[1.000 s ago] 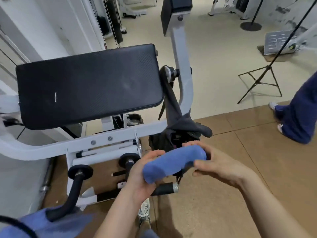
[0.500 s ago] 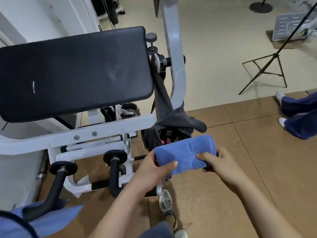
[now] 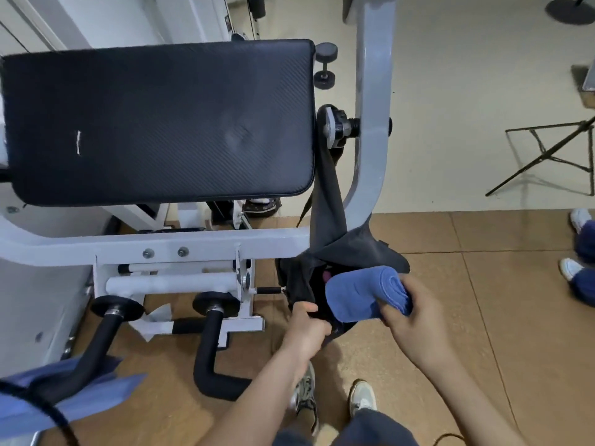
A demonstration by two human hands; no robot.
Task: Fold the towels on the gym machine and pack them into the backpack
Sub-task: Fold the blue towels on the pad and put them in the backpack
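right hand gripping rolled blue towel by its right end, roll sticking out left over the backpack mouth. left hand pinching the near rim of the backpack, which hangs off the machine frame.

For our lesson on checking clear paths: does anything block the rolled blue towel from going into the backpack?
Nothing visible does. The left hand pulls aside the rim of the black backpack, and the rolled blue towel, gripped by the right hand, sits at its mouth.
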